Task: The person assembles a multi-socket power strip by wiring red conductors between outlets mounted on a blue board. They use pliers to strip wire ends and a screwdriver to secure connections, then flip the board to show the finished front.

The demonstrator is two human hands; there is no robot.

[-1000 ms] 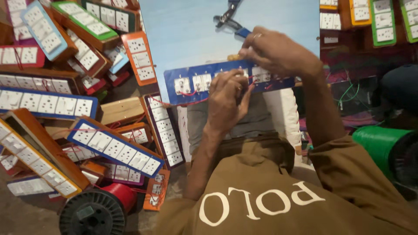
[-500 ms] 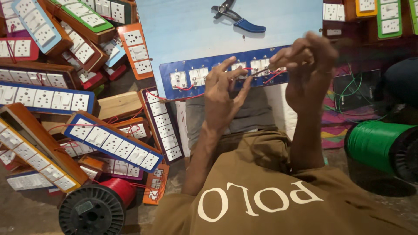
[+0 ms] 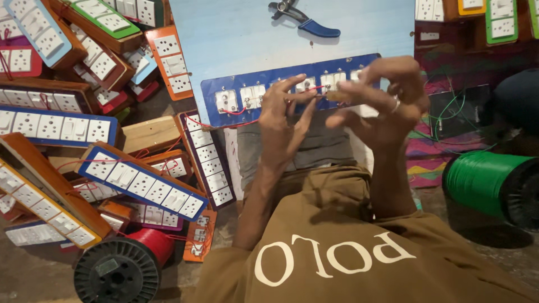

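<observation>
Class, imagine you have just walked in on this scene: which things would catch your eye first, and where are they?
First, the two hands at centre: the left hand and right hand work red wire on a blue switch panel. At far right lies a green spool. On the left, switch boards lie heaped in a pile.

— What is the person wearing?
— A brown short-sleeved shirt (image 3: 359, 247) with large pale lettering across the chest, arms bare below the sleeves.
— Anything on the hands?
— A ring (image 3: 396, 104) on a finger of the right hand (image 3: 382, 104); the left hand (image 3: 283, 120) is bare.
</observation>
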